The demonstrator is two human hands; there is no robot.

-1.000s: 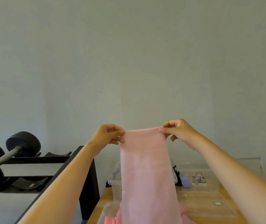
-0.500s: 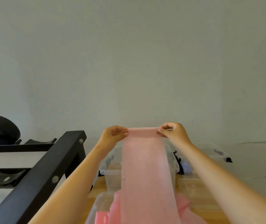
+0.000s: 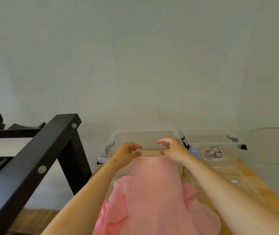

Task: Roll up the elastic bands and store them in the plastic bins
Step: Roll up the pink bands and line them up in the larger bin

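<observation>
Head view: my left hand [image 3: 125, 153] and right hand [image 3: 174, 150] curl at the far edge of the pink band [image 3: 154, 187]. Gripping or released, I cannot tell.

Soft, even, shadowless light (slightly dim), overall motion blur, and wide-angle bending toward the edges.
</observation>
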